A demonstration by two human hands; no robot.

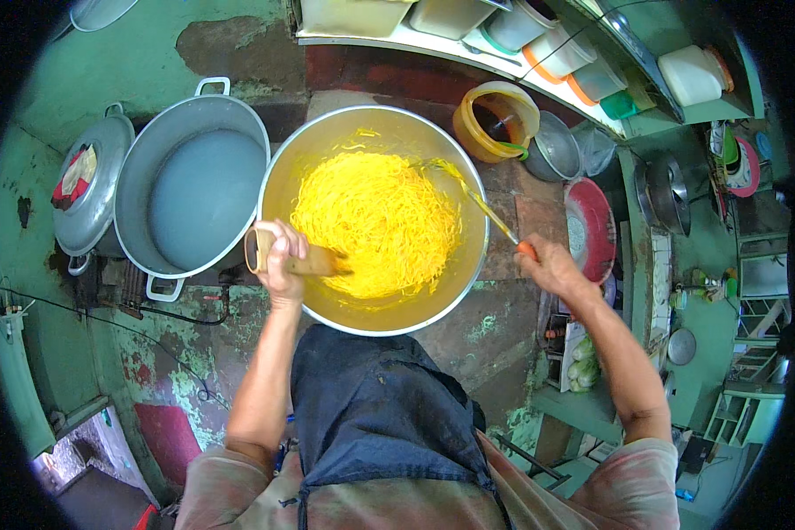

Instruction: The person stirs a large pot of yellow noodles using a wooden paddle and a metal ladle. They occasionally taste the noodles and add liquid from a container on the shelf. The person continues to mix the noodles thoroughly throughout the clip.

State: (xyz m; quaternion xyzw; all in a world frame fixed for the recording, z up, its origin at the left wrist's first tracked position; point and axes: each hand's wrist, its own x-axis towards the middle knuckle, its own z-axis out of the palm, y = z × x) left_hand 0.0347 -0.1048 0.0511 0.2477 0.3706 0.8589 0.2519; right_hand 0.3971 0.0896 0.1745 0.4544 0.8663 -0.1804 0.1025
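Note:
A wide metal bowl [377,319] stands in front of me, holding a heap of yellow noodles [377,218]. My left hand [280,265] grips a flat, tan, paddle-like tool [315,260] at the bowl's left rim; its stained far end touches the noodles' lower left. In my right hand [551,265] is the orange handle of a long metal spoon or ladle [483,207]. Its shaft crosses the bowl's right rim, and its yellow-coated head rests at the upper right of the noodles. The noodles hide part of both tools' ends.
Left of the bowl sits a large two-handled aluminium pot [205,199] with cloudy liquid, beside a lidded pot [93,199] with a cloth on top. An orange-yellow container [487,132] of dark liquid, a metal bowl [555,149] and a red basin [596,232] stand right. A shelf [430,48] with tubs runs behind.

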